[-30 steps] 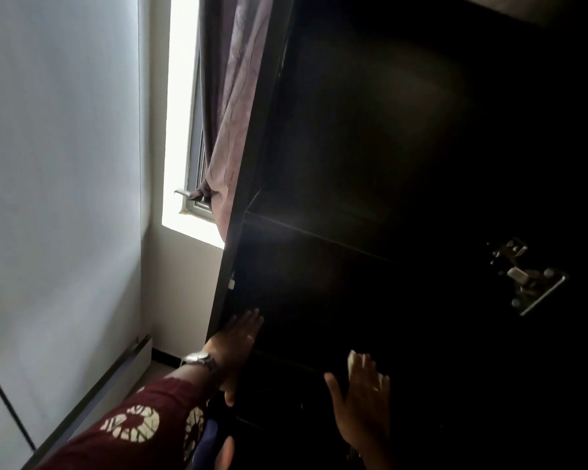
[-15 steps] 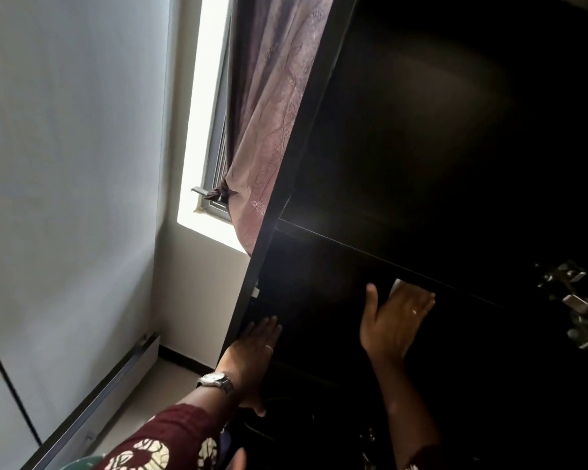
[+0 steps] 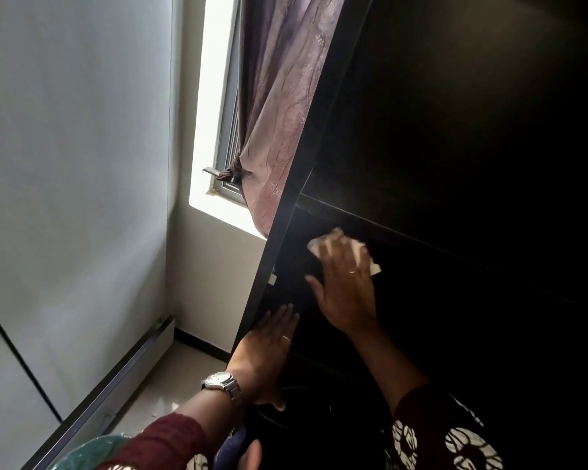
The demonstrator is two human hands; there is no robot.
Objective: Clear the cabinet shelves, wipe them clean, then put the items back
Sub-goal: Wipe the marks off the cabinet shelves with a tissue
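right hand: white cloth is pressed by straight fingers inside the cabinet, just under a shelf's left end | left hand: laid flat, fingers straight, on the cabinet's left edge

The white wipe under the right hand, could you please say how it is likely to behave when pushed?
Probably floppy: the white wipe shows crumpled edges around the right hand. Likely light and apt to bunch, so pressing it flat seems sensible.
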